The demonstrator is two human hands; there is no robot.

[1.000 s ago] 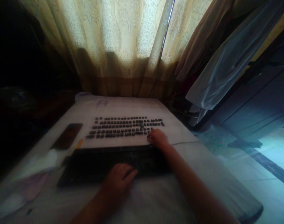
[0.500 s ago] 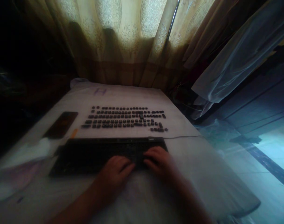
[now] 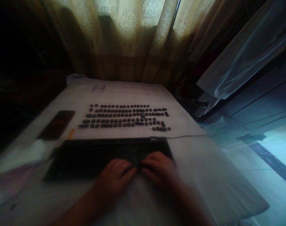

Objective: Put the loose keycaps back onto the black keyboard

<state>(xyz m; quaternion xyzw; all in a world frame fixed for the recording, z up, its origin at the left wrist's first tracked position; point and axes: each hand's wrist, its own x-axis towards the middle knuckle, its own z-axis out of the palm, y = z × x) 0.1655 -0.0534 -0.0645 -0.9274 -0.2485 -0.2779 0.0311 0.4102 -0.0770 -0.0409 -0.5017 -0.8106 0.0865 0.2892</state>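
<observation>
A black keyboard [image 3: 86, 158] lies across the near part of the white-covered table, its keys removed at least in part; the detail is too dark to make out. My left hand [image 3: 117, 174] rests at its front edge, fingers bent and drawn together, thumb close beside them. Facing it, my right hand [image 3: 157, 168] is curled with its fingertips on the keyboard's right half. Anything between the fingers of either hand is hidden. Beyond the keyboard, loose black keycaps [image 3: 119, 120] are laid out in several rows.
A dark phone [image 3: 57, 124] lies left of the keycaps, beside a small orange strip [image 3: 71, 134]. Crumpled white and pink cloth [image 3: 18, 172] is at the left. The keyboard's cable [image 3: 187, 136] runs right over the table [image 3: 218, 175]. Curtains [image 3: 131, 37] hang behind.
My right hand has shifted slightly left and down, closer to my left hand. The view has tilted a little, so table and keyboard sit slightly differently in the picture.
</observation>
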